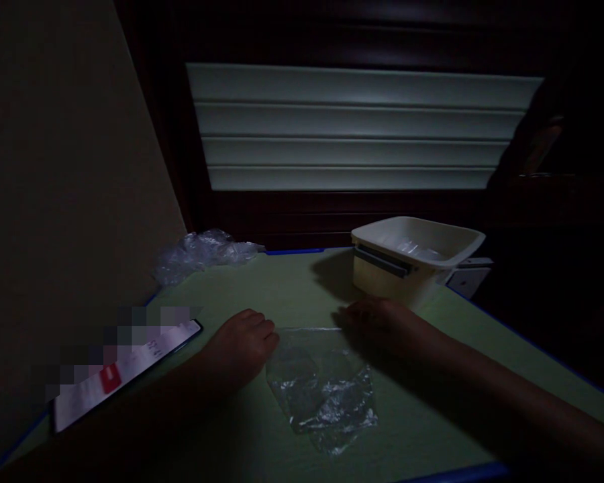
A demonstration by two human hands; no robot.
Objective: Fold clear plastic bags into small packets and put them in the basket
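A clear, crinkled plastic bag (322,396) lies on the green tabletop (282,288) in front of me, its straight upper edge running between my two hands. My left hand (245,345) has its fingers curled closed at the bag's upper left corner. Over the upper right corner, my right hand (380,316) is closed in a pinch on the bag; its fingertips are dark and partly lost in shadow. Behind my right hand stands a cream plastic bin (382,275) with a grey handle, with some clear plastic inside.
A heap of clear plastic bags (201,255) sits at the table's far left corner. A phone with a lit screen (131,369) lies beyond my left forearm. Wall (70,168) borders the left, and a dark-framed slatted panel (352,127) rises behind the table.
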